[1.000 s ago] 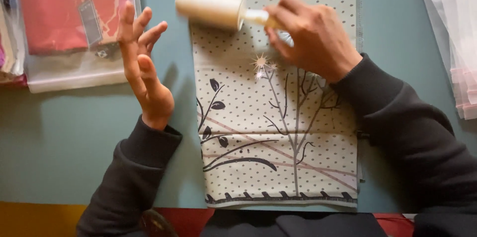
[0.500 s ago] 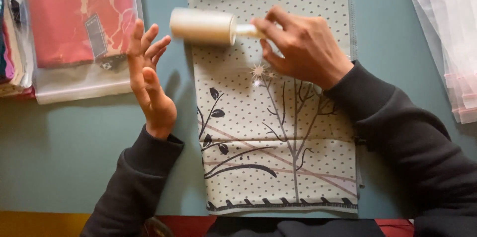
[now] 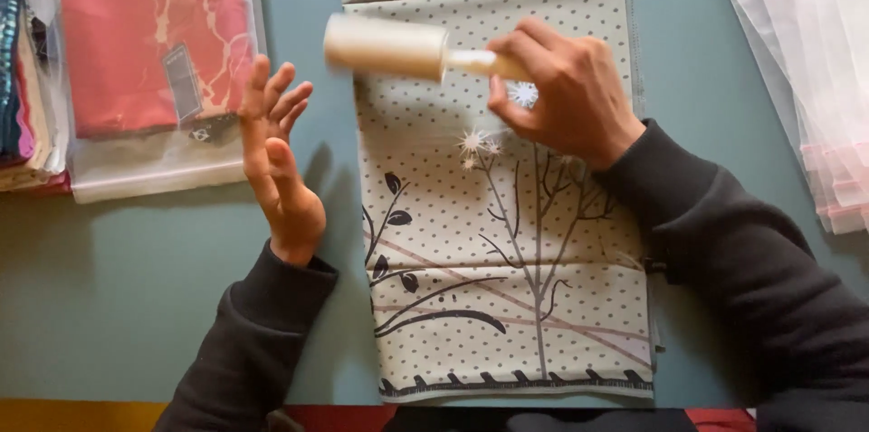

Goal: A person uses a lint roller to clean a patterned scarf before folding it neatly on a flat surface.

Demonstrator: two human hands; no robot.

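A folded pale cloth (image 3: 507, 242) with black dots and a dark tree and leaf print lies lengthwise on the blue-grey table. My right hand (image 3: 561, 92) grips the handle of a cream lint roller (image 3: 385, 45), whose roll hovers over the cloth's upper left part. My left hand (image 3: 276, 165) is raised on edge just left of the cloth, fingers spread, holding nothing.
A red patterned fabric in a clear bag (image 3: 149, 43) lies at the upper left, beside a stack of folded fabrics (image 3: 23, 79) at the left edge. Sheer white and pink plastic sheets (image 3: 806, 61) lie at the upper right. The blue-grey table (image 3: 109, 287) shows lower left.
The lint roller and my right hand have shifted slightly toward me along the cloth. My left hand stays raised beside the cloth, fingers still apart.
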